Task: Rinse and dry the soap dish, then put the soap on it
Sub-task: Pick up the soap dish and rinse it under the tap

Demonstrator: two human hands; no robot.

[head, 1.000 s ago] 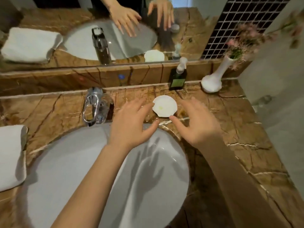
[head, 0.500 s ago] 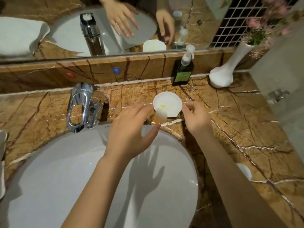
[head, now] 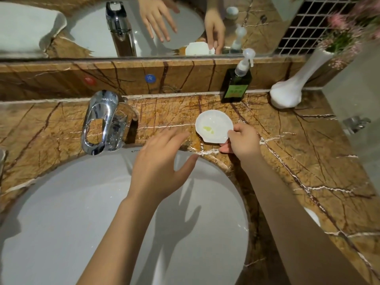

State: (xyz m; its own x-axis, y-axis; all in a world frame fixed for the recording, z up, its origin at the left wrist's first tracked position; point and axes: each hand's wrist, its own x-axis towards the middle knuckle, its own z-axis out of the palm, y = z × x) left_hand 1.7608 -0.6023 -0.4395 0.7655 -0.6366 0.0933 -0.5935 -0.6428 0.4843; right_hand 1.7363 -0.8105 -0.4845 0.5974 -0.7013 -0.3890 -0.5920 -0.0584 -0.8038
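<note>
My right hand [head: 243, 141] pinches the lower right edge of the white shell-shaped soap dish [head: 213, 126], right of centre on the brown marble worktop [head: 298, 153]; a yellowish smear sits inside it. My left hand [head: 158, 167] hovers spread above the white basin [head: 72, 212], beside the chrome tap [head: 102, 122].

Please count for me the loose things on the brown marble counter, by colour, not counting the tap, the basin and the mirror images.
White: 2, the white shell-shaped soap dish pinched at its edge by the right hand, and the white curved flower vase.
Dark green: 1, the dark green pump bottle.
Total: 3. A white item at the right edge, behind the forearm, is too hidden to name.
</note>
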